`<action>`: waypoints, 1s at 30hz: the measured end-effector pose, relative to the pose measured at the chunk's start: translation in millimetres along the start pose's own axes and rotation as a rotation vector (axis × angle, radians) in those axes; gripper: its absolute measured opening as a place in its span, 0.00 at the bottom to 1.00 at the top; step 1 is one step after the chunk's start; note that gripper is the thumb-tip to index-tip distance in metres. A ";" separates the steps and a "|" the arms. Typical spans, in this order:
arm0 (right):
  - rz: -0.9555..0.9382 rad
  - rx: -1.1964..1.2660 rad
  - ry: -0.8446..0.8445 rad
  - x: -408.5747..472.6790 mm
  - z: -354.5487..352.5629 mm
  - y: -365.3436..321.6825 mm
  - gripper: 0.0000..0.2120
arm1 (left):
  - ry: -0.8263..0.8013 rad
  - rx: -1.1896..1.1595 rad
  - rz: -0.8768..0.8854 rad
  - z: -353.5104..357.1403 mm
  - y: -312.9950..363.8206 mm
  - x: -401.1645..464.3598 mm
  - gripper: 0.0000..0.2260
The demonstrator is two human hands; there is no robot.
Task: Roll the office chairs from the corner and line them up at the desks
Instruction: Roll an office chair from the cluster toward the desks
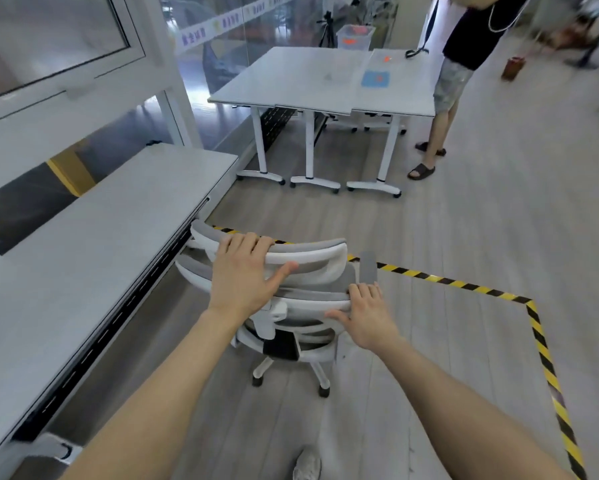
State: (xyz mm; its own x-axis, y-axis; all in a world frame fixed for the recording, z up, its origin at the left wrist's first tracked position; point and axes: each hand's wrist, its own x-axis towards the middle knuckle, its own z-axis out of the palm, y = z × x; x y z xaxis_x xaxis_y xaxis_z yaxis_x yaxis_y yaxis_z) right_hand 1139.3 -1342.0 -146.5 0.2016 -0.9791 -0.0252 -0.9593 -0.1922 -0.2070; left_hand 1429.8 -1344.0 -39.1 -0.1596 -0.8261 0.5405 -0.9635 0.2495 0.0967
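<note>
Nearest the camera, a grey shoe point(306, 463) shows on the wood floor point(447, 237) between the two forearms. Just beyond, both hands are on a white and grey office chair point(301, 327). The left hand point(246, 271) curls its fingers over the top of the headrest point(312, 252), thumb stretched along its near face, so it grips the headrest. The right hand point(365, 315) lies a little lower on the top edge of the backrest, fingers hooked over that edge and thumb spread to the left. The chair's castor base point(291, 372) stands on the floor below the hands. To the left of the left hand runs a long grey surface point(83, 254), its edge just beside the chair. Black and yellow tape point(540, 344) crosses the floor past and right of the right hand. Farther ahead stand two white desks point(291, 84) on wheeled legs, with a standing person point(461, 53) in sandals at their right end.
</note>
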 end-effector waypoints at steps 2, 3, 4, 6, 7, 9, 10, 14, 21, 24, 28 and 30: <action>0.014 -0.004 -0.010 18.4 -2.9 2.2 0.41 | -0.001 -0.019 0.004 10.6 -5.4 19.0 0.28; 0.022 -0.002 -0.008 27.0 -4.9 2.4 0.40 | -0.009 -0.022 0.010 14.9 -8.3 30.0 0.29; 0.033 -0.002 -0.003 34.5 -7.7 2.4 0.40 | -0.028 -0.020 0.014 18.1 -11.0 41.4 0.29; 0.055 -0.011 0.012 46.6 -10.1 3.9 0.41 | -0.084 -0.003 0.022 24.2 -16.7 63.9 0.30; 0.064 -0.017 0.024 51.2 -10.3 4.7 0.41 | -0.108 0.006 0.028 27.9 -19.4 73.9 0.30; 0.073 -0.020 0.040 59.8 -10.5 4.6 0.43 | -0.151 0.022 0.039 34.3 -23.2 90.6 0.32; 0.079 -0.015 0.039 64.4 -11.0 4.4 0.44 | -0.171 0.028 0.044 37.0 -24.8 97.9 0.33; 0.100 0.011 0.005 81.6 -13.9 6.3 0.44 | -0.187 0.049 0.053 44.1 -27.5 115.5 0.33; 0.118 0.032 -0.018 83.5 -23.8 14.7 0.42 | -0.117 0.045 0.057 52.9 -17.4 114.7 0.32; 0.115 0.016 -0.016 83.0 -30.6 14.3 0.38 | -0.114 0.029 0.036 54.9 -13.4 118.4 0.32; 0.122 0.010 -0.027 82.2 -33.6 13.3 0.37 | -0.132 0.043 0.032 52.2 -10.8 116.6 0.31; 0.129 0.015 -0.026 81.5 -36.2 12.4 0.37 | -0.142 0.045 0.032 51.1 -8.3 115.7 0.31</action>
State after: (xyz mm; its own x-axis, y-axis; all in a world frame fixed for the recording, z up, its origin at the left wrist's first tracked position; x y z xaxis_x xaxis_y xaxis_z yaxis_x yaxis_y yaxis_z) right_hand 1136.7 -1426.6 -115.7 0.0824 -0.9936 -0.0774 -0.9744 -0.0640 -0.2153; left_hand 1408.4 -1467.5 -20.0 -0.2167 -0.8821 0.4183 -0.9654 0.2572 0.0422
